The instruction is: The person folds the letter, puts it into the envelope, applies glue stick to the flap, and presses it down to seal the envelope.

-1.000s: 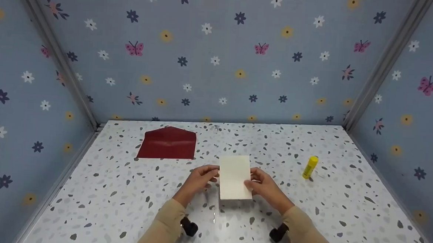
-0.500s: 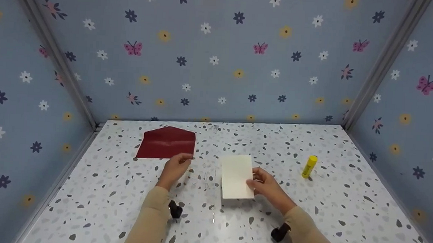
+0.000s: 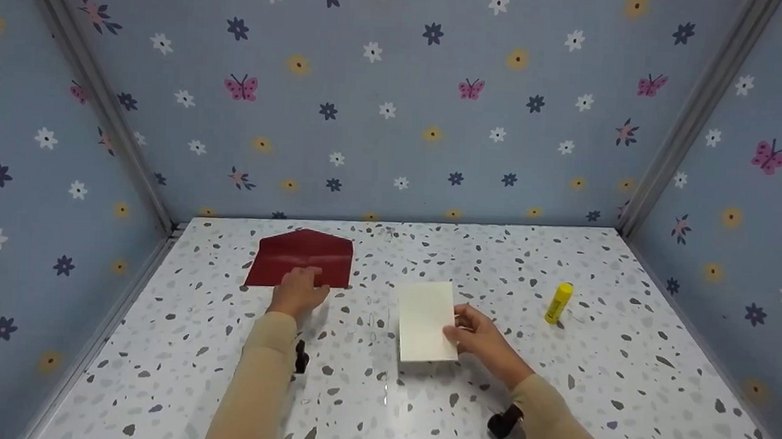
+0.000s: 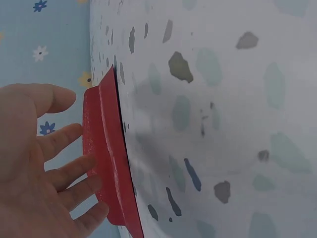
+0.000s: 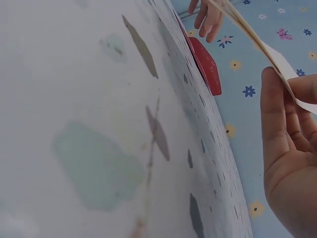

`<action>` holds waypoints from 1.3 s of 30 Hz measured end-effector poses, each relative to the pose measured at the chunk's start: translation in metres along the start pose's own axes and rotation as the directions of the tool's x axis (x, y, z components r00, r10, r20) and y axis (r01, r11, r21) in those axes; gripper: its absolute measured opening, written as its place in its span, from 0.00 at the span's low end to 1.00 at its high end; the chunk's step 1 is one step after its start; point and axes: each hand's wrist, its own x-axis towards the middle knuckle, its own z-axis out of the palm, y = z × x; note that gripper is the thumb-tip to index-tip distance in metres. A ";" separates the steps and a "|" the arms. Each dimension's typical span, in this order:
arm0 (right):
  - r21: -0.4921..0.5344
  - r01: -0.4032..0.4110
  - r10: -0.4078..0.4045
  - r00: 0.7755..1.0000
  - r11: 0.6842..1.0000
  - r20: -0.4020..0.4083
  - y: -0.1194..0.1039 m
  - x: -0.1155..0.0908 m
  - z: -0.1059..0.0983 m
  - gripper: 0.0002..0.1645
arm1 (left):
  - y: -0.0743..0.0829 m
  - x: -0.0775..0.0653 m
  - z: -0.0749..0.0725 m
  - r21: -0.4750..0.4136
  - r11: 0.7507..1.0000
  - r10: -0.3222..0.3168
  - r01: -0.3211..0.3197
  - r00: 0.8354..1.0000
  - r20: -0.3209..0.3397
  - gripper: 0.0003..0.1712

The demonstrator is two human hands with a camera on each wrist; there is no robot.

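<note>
A dark red envelope (image 3: 288,257) lies on the table at the back left, its pointed flap toward the wall. Over its near edge reaches my left hand (image 3: 298,291), fingers extended and thumb apart. In the left wrist view the hand (image 4: 54,163) has its fingers spread in front of the envelope (image 4: 106,153); whether they touch it I cannot tell. My right hand (image 3: 482,338) pinches a cream folded card (image 3: 426,322) by its right edge, thumb on top. The right wrist view shows the card (image 5: 270,52) edge-on, its layers slightly apart, between thumb and fingers.
A yellow glue stick (image 3: 559,303) lies on the speckled white table (image 3: 368,405), to the right of the card. Blue flowered panels (image 3: 397,99) enclose the table at the back and both sides.
My left hand has let go of the card's left edge and moved left and forward to the red envelope. The right hand still holds the card in nearly the same place.
</note>
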 end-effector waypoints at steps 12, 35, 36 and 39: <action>-0.008 -0.020 0.020 1.000 1.000 0.006 0.001 0.001 -0.004 0.28 | -0.003 0.006 0.003 0.133 0.988 -0.082 0.073 0.995 0.064 0.36; -0.006 -0.046 0.046 0.999 0.999 -0.018 0.001 0.001 -0.006 0.28 | -0.016 0.013 0.021 0.202 0.971 -0.148 0.130 0.986 0.079 0.37; -0.007 -0.046 0.046 0.999 0.999 -0.016 0.001 0.001 -0.006 0.28 | -0.016 0.013 0.021 0.205 0.970 -0.148 0.129 0.986 0.079 0.37; -0.009 -0.047 0.047 0.999 0.999 -0.015 0.001 0.000 -0.007 0.29 | -0.014 0.013 0.021 0.215 0.969 -0.143 0.122 0.986 0.085 0.37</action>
